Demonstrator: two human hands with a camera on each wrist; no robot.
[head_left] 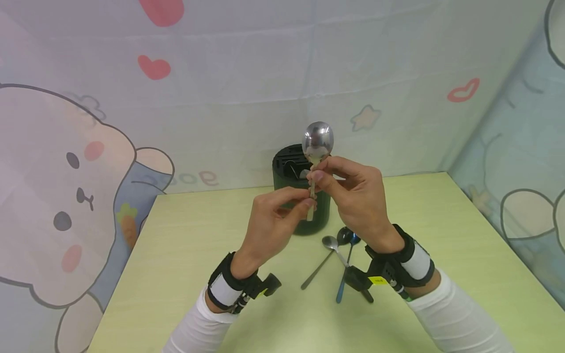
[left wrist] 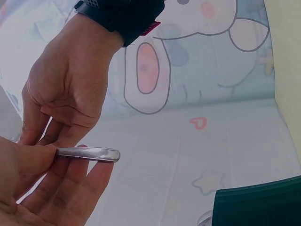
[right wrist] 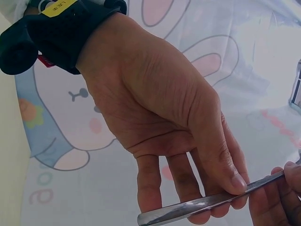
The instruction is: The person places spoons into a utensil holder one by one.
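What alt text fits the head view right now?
Both hands, left hand and right hand, pinch a silver spoon upright above a green table, in front of a dark holder. Two more spoons lie on the table.

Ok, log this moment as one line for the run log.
left hand: pinches spoon handle | right hand: pinches handle higher | spoon: upright, bowl up, above holder | table: two spoons by holder
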